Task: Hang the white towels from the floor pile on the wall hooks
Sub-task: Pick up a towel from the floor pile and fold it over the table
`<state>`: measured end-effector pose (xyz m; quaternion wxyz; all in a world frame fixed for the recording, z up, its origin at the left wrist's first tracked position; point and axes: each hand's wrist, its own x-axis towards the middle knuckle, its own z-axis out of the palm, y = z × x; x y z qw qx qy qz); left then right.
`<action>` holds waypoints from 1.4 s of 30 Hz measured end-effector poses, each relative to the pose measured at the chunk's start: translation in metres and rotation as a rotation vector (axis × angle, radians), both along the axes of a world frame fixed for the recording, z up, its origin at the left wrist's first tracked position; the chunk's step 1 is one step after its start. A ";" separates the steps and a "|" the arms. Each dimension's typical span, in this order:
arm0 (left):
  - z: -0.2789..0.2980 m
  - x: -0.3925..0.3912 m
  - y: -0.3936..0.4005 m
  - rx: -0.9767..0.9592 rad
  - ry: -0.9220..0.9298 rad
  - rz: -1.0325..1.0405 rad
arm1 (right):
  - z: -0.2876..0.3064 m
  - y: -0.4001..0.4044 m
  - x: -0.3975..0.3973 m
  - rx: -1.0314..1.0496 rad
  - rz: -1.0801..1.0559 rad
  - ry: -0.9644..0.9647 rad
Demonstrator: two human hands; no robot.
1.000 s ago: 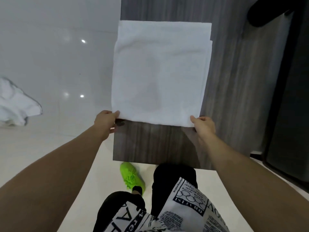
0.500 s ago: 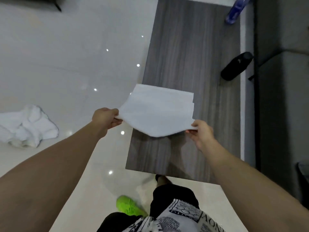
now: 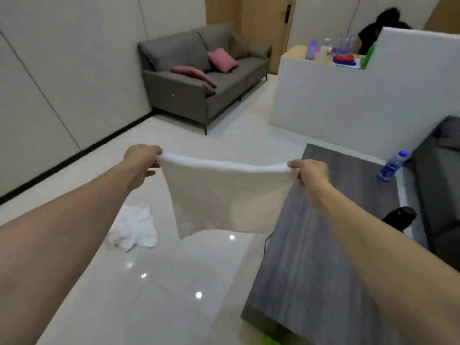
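A folded white towel (image 3: 229,195) hangs in the air in front of me, stretched by its top edge. My left hand (image 3: 142,163) pinches its left corner and my right hand (image 3: 308,170) pinches its right corner. Both arms are held out at chest height. A crumpled pile of white towels (image 3: 135,226) lies on the glossy floor below my left forearm. No wall hooks show in this view.
A low dark wood table (image 3: 323,257) stands at the right with a black bottle (image 3: 398,216) and a blue water bottle (image 3: 393,165). A grey sofa (image 3: 199,78) with pink cushions lines the far wall. A white counter (image 3: 348,95) holds bottles; a person sits behind it.
The towel lay flat on the table a second ago. Both hands lifted it off by its near edge, and my view swung up from the table to the room.
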<state>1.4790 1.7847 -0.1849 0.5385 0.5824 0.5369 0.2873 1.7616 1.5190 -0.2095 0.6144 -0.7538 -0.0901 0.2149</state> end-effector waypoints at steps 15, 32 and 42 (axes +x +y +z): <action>0.132 -0.328 0.087 0.299 -0.184 0.572 | 0.145 0.286 -0.222 0.378 0.642 -0.086; 0.205 -0.593 0.120 0.439 0.114 1.129 | 0.191 0.564 -0.511 0.452 1.266 0.019; 0.196 -0.713 0.096 0.366 0.143 1.389 | 0.185 0.623 -0.704 0.351 1.530 0.224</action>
